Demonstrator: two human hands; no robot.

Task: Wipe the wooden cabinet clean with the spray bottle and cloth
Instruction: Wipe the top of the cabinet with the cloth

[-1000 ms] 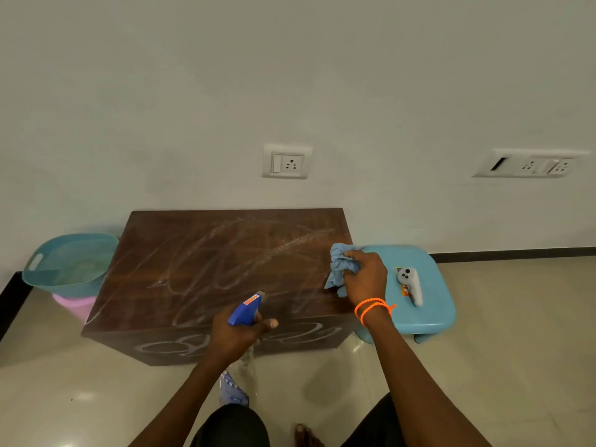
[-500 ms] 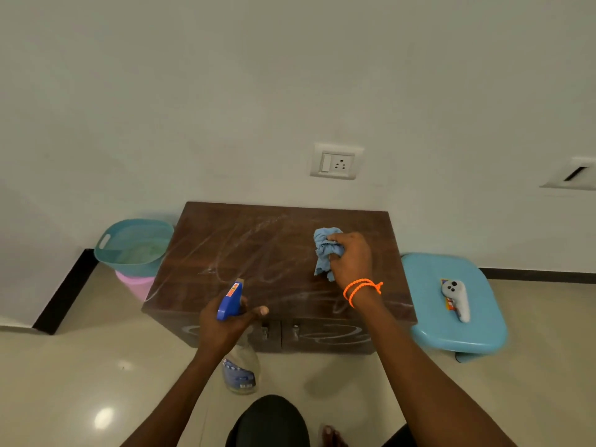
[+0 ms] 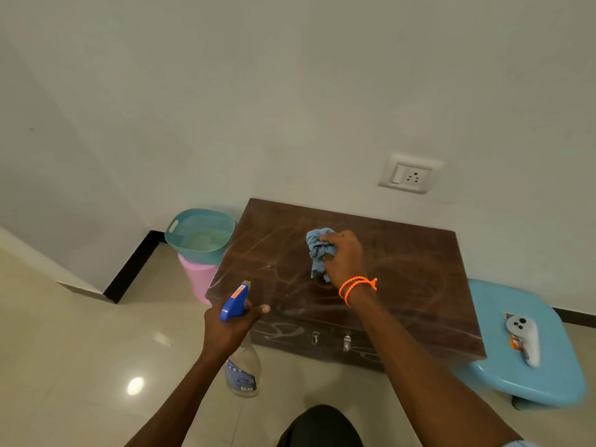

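Note:
The low dark wooden cabinet stands against the white wall, its top streaked with pale smears. My right hand, with orange bands at the wrist, presses a crumpled blue cloth on the middle of the top. My left hand grips the spray bottle at the cabinet's front left corner; its blue nozzle head points toward the top, and the clear body hangs below my fist.
A teal basin sits on a pink bucket left of the cabinet. A light blue stool at the right carries a white controller. A wall socket is above. Glossy tiled floor lies in front.
My right hand has slid the cloth leftward from the cabinet's right edge to its middle. The view has swung left, and the left hand keeps holding the bottle.

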